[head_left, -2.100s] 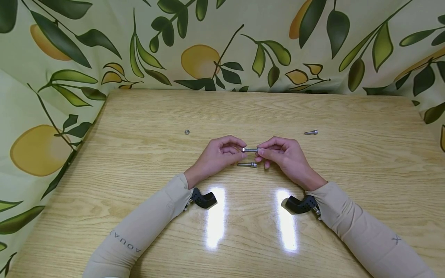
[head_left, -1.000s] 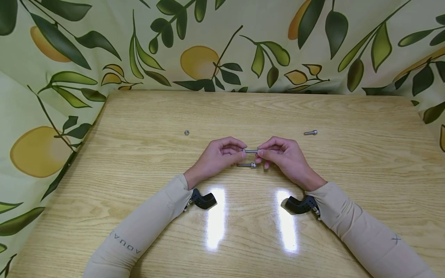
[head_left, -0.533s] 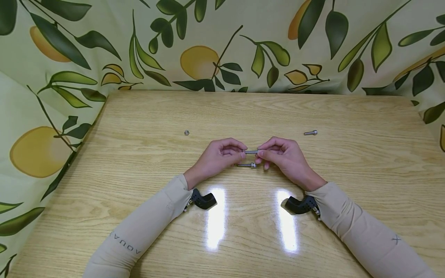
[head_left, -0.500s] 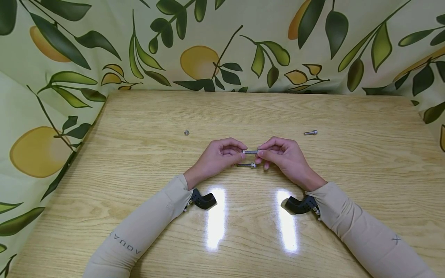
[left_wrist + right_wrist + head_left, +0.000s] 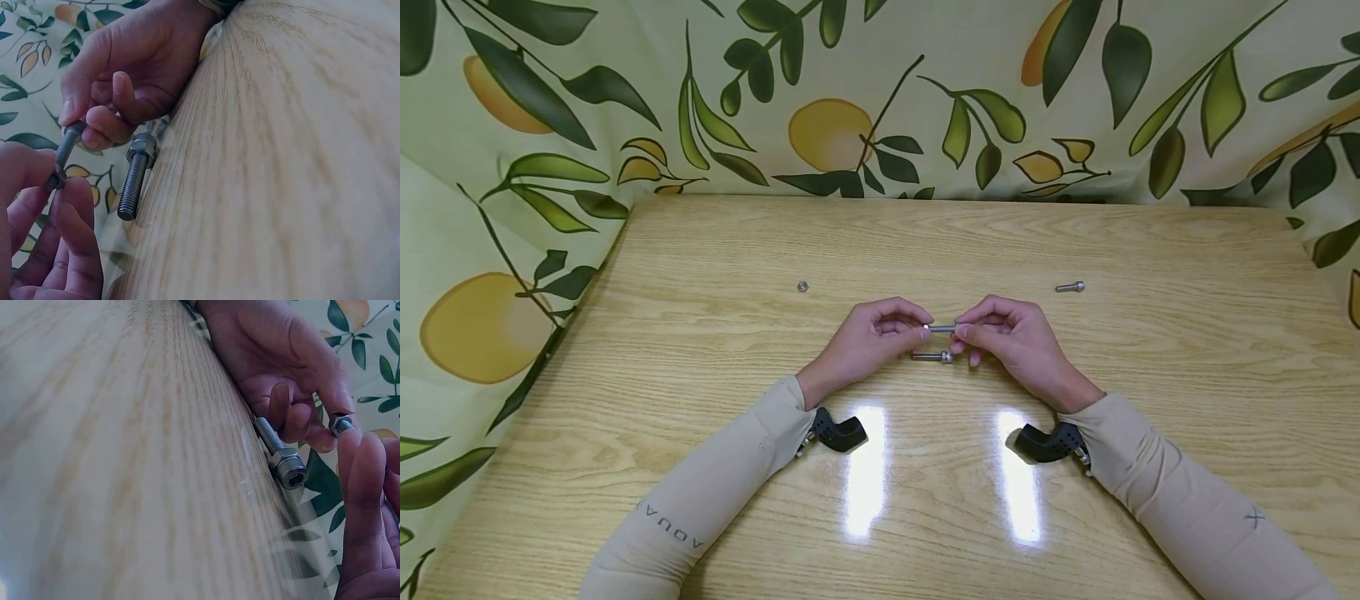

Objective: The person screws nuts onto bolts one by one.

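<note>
"Two hands are seen busy in the head view! By the left hand (image 5: 887, 327) a small silver hexagonal metal nut (image 5: 926, 327) is pinched; by the right hand (image 5: 1011, 333) a long silver threaded metal bolt (image 5: 943, 328) is grasped at its head, above the pale wood-grain table (image 5: 775, 500)."

"And what could be spoiled there?"

"The threads, it might be judged, should the nut be turned at a slant and crossed."

"Over to the left wrist view: the bolt's round head is clasped between right thumb and fingertips, a slim hold!"

"So the bolt could be spun along with the nut if that pinch were slackened. And just below, a second silver bolt with a nut set against its head (image 5: 132, 187) is seen lying on the table; by the curled lower fingers it could be knocked and rolled."

"Right wrist view now: the nut is partly covered by the left thumb."

"How deeply it is threaded cannot be told. If barely caught, it could be dropped once the grip is shifted."
</note>
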Available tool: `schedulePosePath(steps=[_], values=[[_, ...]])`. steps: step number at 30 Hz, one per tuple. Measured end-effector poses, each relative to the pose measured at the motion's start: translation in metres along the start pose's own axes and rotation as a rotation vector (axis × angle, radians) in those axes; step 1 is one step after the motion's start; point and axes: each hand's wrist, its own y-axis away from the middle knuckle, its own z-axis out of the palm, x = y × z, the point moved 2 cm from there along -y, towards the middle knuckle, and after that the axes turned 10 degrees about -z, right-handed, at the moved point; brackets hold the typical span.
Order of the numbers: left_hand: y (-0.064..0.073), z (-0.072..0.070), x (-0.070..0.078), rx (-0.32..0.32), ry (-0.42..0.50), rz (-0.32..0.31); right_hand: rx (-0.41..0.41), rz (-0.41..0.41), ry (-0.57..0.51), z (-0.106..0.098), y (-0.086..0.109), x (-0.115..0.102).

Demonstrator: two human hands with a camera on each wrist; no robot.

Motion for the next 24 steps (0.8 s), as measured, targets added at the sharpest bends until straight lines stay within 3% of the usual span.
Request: schedulePosePath(steps=[24], values=[[-0.0002,0.0001,0.0005,0.006,0.000,-0.021,0.001,0.005,0.001,0.0010,-0.0002,-0.0009]])
